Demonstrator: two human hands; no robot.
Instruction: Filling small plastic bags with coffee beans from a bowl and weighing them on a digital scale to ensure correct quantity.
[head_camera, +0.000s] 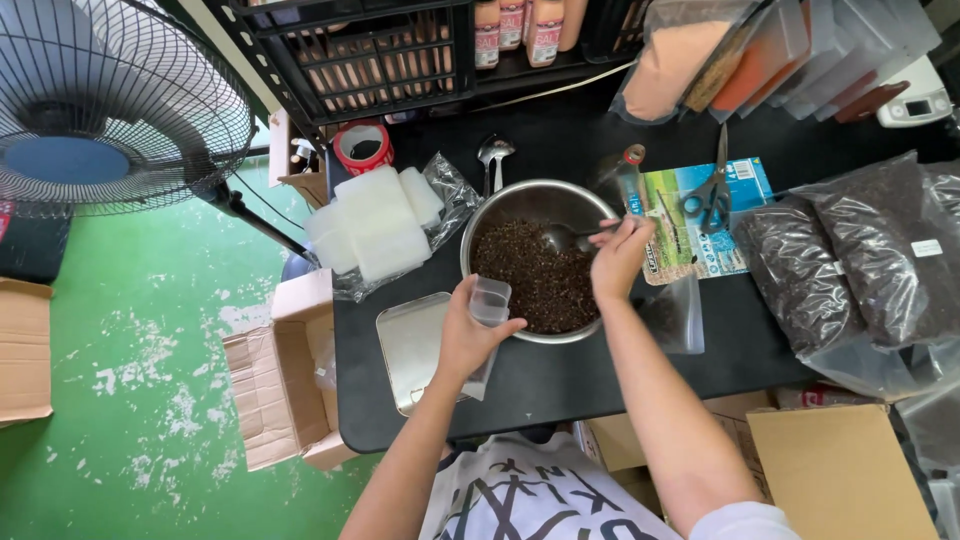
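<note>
A steel bowl (590, 205) holds dark granular material (535, 280) on a black table (560, 385). My right hand (620, 255) grips a metal spoon (562, 238) whose bowl rests over the dark material. My left hand (468, 335) holds a small clear plastic container (489, 300) at the bowl's near left rim. A flat metal tray (410, 340) lies under my left wrist.
Clear plastic tubs in a bag (375, 225), a red tape roll (362, 147), a second spoon (493, 153), scissors (712, 195) on a printed packet, bags of dark material (860, 270), cardboard boxes (275, 385), a fan (110, 100) at left, black crates behind.
</note>
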